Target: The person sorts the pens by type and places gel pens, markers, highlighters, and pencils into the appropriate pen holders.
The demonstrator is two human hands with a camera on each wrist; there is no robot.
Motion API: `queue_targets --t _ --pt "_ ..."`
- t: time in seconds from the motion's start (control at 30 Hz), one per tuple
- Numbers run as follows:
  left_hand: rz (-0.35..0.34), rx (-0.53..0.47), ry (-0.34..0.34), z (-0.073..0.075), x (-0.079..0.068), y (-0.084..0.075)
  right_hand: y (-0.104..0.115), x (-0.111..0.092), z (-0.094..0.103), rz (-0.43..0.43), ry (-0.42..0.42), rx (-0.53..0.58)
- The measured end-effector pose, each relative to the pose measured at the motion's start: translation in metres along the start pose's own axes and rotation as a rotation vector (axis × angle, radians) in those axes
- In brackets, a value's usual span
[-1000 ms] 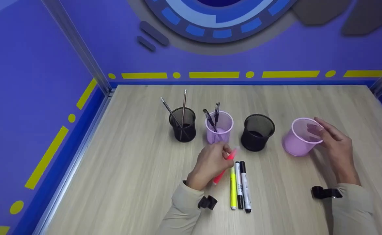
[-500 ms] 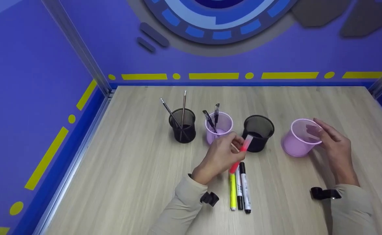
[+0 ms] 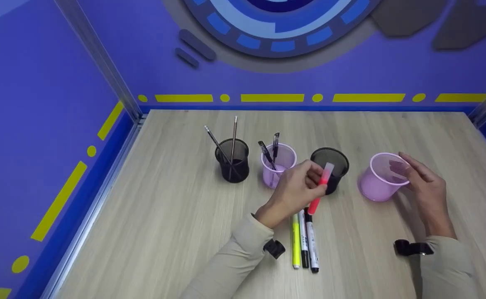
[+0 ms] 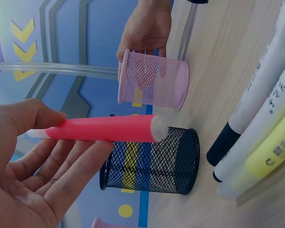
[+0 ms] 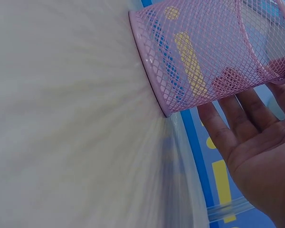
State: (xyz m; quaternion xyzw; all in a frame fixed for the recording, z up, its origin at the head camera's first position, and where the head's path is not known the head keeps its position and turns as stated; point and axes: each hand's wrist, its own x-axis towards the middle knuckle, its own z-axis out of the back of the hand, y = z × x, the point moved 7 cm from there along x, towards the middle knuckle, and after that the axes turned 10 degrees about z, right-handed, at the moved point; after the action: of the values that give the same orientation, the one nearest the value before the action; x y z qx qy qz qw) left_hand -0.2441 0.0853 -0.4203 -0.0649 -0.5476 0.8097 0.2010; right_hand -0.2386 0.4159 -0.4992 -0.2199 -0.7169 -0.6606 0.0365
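Observation:
My left hand (image 3: 290, 193) pinches a neon pink highlighter (image 3: 314, 205) between thumb and fingers, its pale cap end pointing up and away. In the head view it overlaps the black mesh pen cup (image 3: 339, 160), which has nothing in it. In the left wrist view, the highlighter's white end (image 4: 159, 128) shows close before that cup. My right hand (image 3: 429, 193) holds the right side of a pink mesh pen cup (image 3: 377, 182) standing on the table, fingers around its wall near the rim. Below my left hand lie a yellow highlighter (image 3: 296, 245) and two white-and-black markers (image 3: 312, 245).
Further left stand a black mesh cup (image 3: 234, 172) with two pencils (image 3: 234, 135) and another pink mesh cup (image 3: 268, 176) with two black pens (image 3: 276, 145). The wood-patterned table (image 3: 155, 216) meets blue-purple walls (image 3: 39, 104) at the back and left.
My left hand has lifted the pink highlighter off the table beside the other pens and carried it right and forward, to before the third cup. My right hand stays on the pink cup.

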Motion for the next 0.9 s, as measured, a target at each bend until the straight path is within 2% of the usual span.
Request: queue_targets --t 0.37,0.67,0.9 --pt "-0.047 -0.067 -0.009 -0.005 0.019 -0.015 -0.001 -0.002 0.003 0.015 0.004 -0.04" --pt "-0.032 -0.073 0.004 -0.014 0.035 -0.024 0.0 0.0 0.001 -0.001 -0.003 -0.039" --pt "-0.06 -0.048 0.002 -0.023 0.047 -0.029 -0.003 0.0 0.002 -0.021 -0.028 -0.018"
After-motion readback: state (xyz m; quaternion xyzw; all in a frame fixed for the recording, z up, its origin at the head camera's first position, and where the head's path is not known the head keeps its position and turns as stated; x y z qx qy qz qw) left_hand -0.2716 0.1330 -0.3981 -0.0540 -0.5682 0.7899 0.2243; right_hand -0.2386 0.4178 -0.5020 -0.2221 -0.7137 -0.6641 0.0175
